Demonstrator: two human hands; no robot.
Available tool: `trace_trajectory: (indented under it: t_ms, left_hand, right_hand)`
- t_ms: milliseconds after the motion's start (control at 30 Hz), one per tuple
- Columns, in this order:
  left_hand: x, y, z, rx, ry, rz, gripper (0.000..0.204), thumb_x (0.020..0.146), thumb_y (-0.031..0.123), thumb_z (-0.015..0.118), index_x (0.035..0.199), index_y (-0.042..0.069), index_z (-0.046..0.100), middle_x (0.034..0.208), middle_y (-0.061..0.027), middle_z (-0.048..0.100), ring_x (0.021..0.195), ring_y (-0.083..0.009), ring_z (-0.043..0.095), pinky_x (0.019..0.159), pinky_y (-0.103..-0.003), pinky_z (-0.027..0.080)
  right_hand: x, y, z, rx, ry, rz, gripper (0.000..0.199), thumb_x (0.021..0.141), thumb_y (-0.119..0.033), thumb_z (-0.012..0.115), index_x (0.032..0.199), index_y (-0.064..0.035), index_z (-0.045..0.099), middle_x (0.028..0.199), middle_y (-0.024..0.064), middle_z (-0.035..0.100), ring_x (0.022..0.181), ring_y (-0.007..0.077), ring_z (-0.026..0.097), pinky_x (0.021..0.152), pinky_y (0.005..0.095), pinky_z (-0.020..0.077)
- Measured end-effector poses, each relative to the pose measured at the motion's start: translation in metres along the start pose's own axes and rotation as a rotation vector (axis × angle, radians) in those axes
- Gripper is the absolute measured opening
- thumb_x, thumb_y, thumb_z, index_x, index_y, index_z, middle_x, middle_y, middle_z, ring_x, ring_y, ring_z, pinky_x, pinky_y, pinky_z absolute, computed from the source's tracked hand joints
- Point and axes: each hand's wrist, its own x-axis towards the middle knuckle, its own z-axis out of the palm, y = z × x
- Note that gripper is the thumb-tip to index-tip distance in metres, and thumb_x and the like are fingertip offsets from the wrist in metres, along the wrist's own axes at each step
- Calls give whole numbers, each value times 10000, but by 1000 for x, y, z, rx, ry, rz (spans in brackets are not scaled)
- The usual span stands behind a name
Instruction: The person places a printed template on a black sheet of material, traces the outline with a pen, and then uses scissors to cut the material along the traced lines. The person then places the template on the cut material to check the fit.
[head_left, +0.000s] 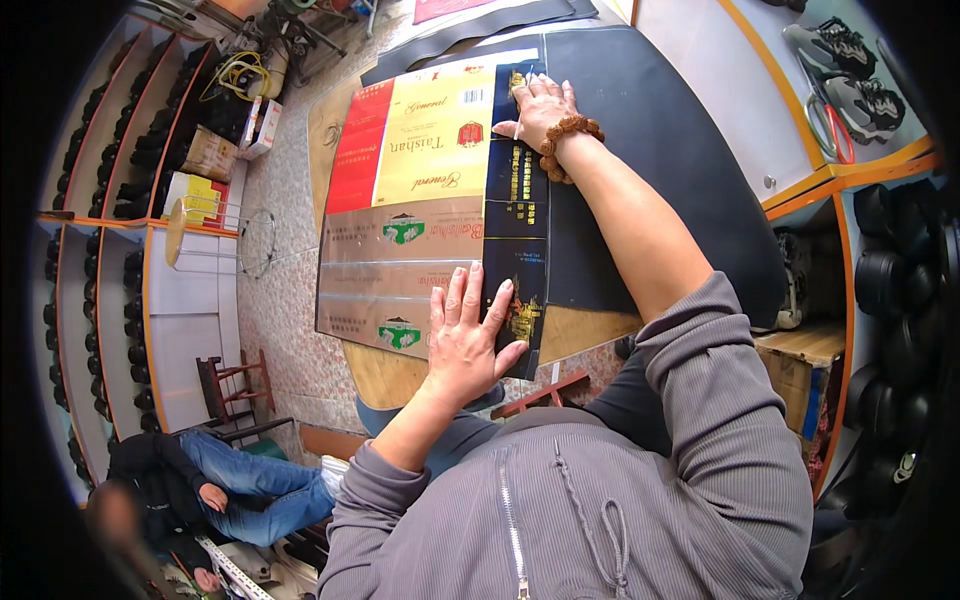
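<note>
Directly under each grip [467, 340] [545, 110], printed sheets [425, 190].

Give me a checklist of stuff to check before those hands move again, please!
1. Left hand flat on the printed sheet: ok, fingers spread near its close edge.
2. Right hand on the sheet's far part: ok, on the black strip.
3. Sheet lying flat: ok, as far as this view shows.
4. Wooden table underneath: ok, it shows past the sheet.
5. Bead bracelet not touching the black material: cannot tell from above.
</note>
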Motion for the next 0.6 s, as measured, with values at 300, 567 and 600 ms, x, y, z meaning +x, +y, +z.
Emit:
trace_trajectory:
  t_ms: [300,567,600]
  left_hand:
    - [0,0,1,-6,12,-2,743,817,503,605,1447,178,381,1526,-213,215,1401,-409,199,1114,-566,146]
    - [0,3,2,-3,19,-15,743,818,525,607,1447,199,382,1524,-213,214,1410,-394,189,1106,-588,152]
    - [0,3,2,-8,7,-17,742,819,524,607,1448,200,382,1524,-214,214,1410,-393,189,1106,-589,151]
  right_hand:
    - [1,-1,1,-5,-6,20,813,830,-634,564,1430,-115,384,1511,136,315,1438,273,198,1165,494,100]
    - [-1,-4,-4,3,-19,39,805,832,-625,569,1437,-129,380,1514,141,303,1440,272,193,1167,495,94]
    - [-1,-4,-3,8,-17,44,805,830,-625,572,1436,-131,381,1513,141,306,1440,273,193,1167,496,95]
